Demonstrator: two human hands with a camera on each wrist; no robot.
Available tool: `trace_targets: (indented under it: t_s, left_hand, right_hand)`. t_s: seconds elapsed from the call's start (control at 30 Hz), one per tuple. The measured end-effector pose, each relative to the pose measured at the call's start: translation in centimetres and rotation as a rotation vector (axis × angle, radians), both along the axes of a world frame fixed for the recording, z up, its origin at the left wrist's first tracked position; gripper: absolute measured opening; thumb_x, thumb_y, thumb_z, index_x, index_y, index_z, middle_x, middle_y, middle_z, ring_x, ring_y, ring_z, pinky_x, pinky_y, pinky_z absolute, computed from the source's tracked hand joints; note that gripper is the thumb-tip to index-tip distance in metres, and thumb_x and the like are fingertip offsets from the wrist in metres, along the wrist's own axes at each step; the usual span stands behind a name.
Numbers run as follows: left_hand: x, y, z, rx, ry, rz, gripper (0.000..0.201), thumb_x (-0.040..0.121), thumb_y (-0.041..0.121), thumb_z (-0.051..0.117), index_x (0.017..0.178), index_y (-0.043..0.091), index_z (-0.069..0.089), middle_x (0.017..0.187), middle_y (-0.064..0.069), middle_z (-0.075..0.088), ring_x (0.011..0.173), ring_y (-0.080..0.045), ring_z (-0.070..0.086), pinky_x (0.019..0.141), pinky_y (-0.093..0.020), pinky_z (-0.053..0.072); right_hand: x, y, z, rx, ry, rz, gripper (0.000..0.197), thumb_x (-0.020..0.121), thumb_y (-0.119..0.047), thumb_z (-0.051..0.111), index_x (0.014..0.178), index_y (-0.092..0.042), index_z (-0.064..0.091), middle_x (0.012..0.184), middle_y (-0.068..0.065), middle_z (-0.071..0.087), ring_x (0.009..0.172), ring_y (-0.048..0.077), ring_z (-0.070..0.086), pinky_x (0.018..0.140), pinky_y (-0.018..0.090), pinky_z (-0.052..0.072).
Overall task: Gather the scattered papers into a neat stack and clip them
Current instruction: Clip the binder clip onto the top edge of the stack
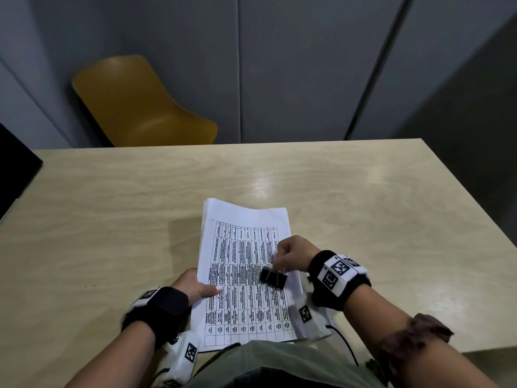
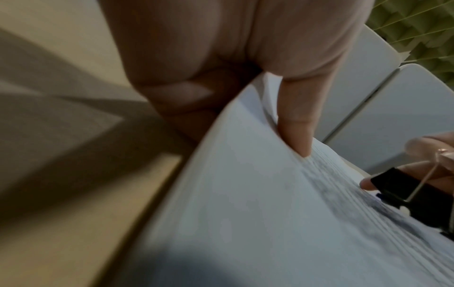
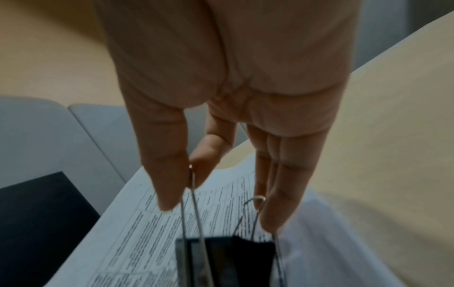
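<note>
A stack of white papers [image 1: 246,264] with a printed table on top lies at the near middle of the table, its left edge lifted. My left hand [image 1: 195,288] grips that left edge, thumb on top and fingers underneath; the left wrist view shows the thumb [image 2: 297,124] pressing the sheets [image 2: 245,213]. My right hand [image 1: 291,257] pinches the wire handles of a black binder clip [image 1: 273,278] just above the papers' right half. In the right wrist view the clip [image 3: 226,258] hangs from my fingers over the papers [image 3: 147,223].
The light wooden table [image 1: 112,219] stretches wide on both sides of the papers. A yellow chair [image 1: 140,107] stands behind the far edge. A black object [image 1: 14,169] sits at the far left. My lap lies at the near edge.
</note>
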State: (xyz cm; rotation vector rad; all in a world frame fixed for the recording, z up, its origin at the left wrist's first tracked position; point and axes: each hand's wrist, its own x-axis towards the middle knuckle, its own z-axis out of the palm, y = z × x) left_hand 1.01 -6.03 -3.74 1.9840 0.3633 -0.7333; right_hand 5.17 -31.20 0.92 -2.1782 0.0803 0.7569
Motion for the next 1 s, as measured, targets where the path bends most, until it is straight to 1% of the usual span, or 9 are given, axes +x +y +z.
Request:
trace_targets:
  t_s: [0.2, 0.3, 0.4, 0.53, 0.63, 0.73, 0.83, 0.93, 1.0]
  left_hand:
    - [-0.3, -0.4, 0.0, -0.040, -0.036, 0.022, 0.043, 0.076, 0.009, 0.071, 0.115, -0.001, 0.057, 0.107, -0.013, 0.066, 0.100, -0.024, 0.061, 0.089, -0.027, 0.040]
    - [-0.8, -0.4, -0.2, -0.043, -0.081, 0.046, 0.037, 0.075, 0.011, 0.072, 0.109, 0.005, 0.059, 0.109, -0.014, 0.068, 0.101, -0.027, 0.063, 0.093, -0.031, 0.044]
    - [-1.3, -0.5, -0.4, -0.035, -0.133, 0.042, 0.023, 0.075, 0.013, 0.072, 0.094, 0.014, 0.060, 0.102, -0.013, 0.070, 0.096, -0.027, 0.065, 0.093, -0.036, 0.048]
    - [-1.9, -0.6, -0.8, 0.011, -0.162, 0.074, 0.036, 0.074, 0.024, 0.073, 0.101, 0.007, 0.058, 0.093, -0.009, 0.068, 0.088, -0.026, 0.064, 0.080, -0.031, 0.049]
    - [-2.3, -0.9, -0.7, 0.032, -0.178, 0.058, 0.025, 0.075, 0.026, 0.070, 0.088, 0.011, 0.055, 0.072, -0.002, 0.055, 0.069, -0.019, 0.053, 0.067, -0.029, 0.045]
    - [-2.5, -0.8, -0.7, 0.041, -0.185, 0.040, 0.034, 0.072, 0.034, 0.069, 0.087, 0.006, 0.055, 0.073, -0.006, 0.050, 0.068, -0.019, 0.048, 0.067, -0.029, 0.040]
    - [-2.5, -0.8, -0.9, 0.032, -0.175, 0.050, 0.026, 0.073, 0.034, 0.069, 0.081, 0.016, 0.052, 0.074, -0.003, 0.049, 0.070, -0.018, 0.048, 0.067, -0.028, 0.040]
    - [-2.7, -0.6, -1.0, -0.009, -0.166, 0.063, 0.025, 0.076, 0.029, 0.069, 0.088, 0.014, 0.053, 0.076, 0.000, 0.055, 0.072, -0.017, 0.052, 0.068, -0.027, 0.045]
    - [-2.9, -0.4, -1.0, -0.072, -0.183, 0.063, 0.027, 0.072, 0.031, 0.070, 0.081, 0.010, 0.056, 0.072, -0.001, 0.053, 0.068, -0.018, 0.051, 0.068, -0.029, 0.047]
  right_hand:
    - [-0.1, -0.6, 1.1, -0.046, 0.007, 0.135, 0.031, 0.060, -0.009, 0.084, 0.064, -0.025, 0.058, 0.072, -0.003, 0.063, 0.068, 0.013, 0.058, 0.072, 0.027, 0.049]
    - [1.4, -1.0, 3.5, -0.080, -0.270, 0.060, 0.036, 0.059, -0.004, 0.082, 0.066, -0.024, 0.053, 0.072, 0.000, 0.063, 0.064, 0.013, 0.055, 0.057, 0.020, 0.045]
    - [4.1, -1.3, 6.5, -0.034, -0.536, -0.065, 0.044, 0.057, 0.003, 0.081, 0.059, -0.024, 0.047, 0.077, 0.010, 0.069, 0.067, 0.016, 0.059, 0.063, 0.027, 0.052]
    - [6.7, -0.6, 9.3, 0.003, -0.624, 0.005, 0.044, 0.059, 0.008, 0.079, 0.059, -0.020, 0.045, 0.079, 0.015, 0.071, 0.079, 0.015, 0.070, 0.070, 0.033, 0.059]
    - [7.7, 0.6, 10.2, -0.098, -0.656, 0.147, 0.043, 0.060, 0.004, 0.080, 0.058, -0.021, 0.044, 0.072, 0.005, 0.068, 0.082, 0.013, 0.071, 0.060, 0.017, 0.053]
    - [8.3, 1.7, 10.4, -0.154, -0.660, 0.266, 0.044, 0.062, 0.004, 0.079, 0.056, -0.021, 0.043, 0.063, -0.003, 0.063, 0.082, 0.014, 0.071, 0.059, 0.020, 0.052]
    - [8.8, 2.2, 10.5, -0.104, -0.564, 0.363, 0.041, 0.061, 0.005, 0.079, 0.058, -0.017, 0.046, 0.075, 0.012, 0.071, 0.083, 0.014, 0.071, 0.067, 0.029, 0.056]
    - [9.3, 1.8, 9.8, 0.190, -0.366, 0.268, 0.034, 0.065, 0.009, 0.077, 0.069, -0.013, 0.051, 0.085, 0.017, 0.068, 0.087, 0.019, 0.069, 0.074, 0.029, 0.058]
    - [8.9, 1.5, 8.9, 0.372, -0.211, 0.202, 0.028, 0.073, 0.008, 0.071, 0.087, -0.011, 0.056, 0.104, 0.020, 0.065, 0.092, 0.020, 0.065, 0.082, 0.025, 0.056]
